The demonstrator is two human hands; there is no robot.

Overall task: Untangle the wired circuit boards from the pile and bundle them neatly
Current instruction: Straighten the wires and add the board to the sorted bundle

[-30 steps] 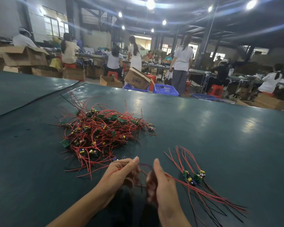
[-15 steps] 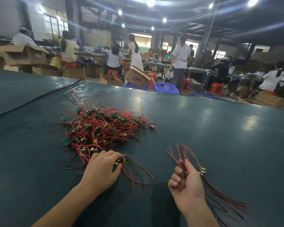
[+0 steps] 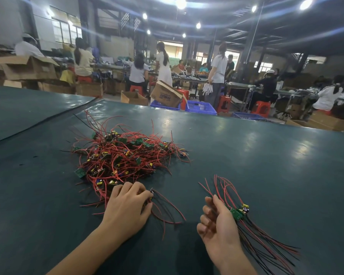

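Left hand (image 3: 127, 209) pinches board (image 3: 151, 195) at pile (image 3: 123, 155); bundle (image 3: 238, 213) beside right hand (image 3: 216, 229); crates (image 3: 200, 108) beyond.

left hand (image 3: 127, 209): grips wired board (image 3: 151, 194) at pile's (image 3: 123, 155) near edge | right hand (image 3: 216, 231): loosely curled, beside bundle (image 3: 237, 214)

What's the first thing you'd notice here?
A big tangle of red wires and little green circuit boards sits heaped on the dark table, just beyond the left hand, which pinches one wired board at its near edge. Beside the right hand lies a smaller, tidier bundle.
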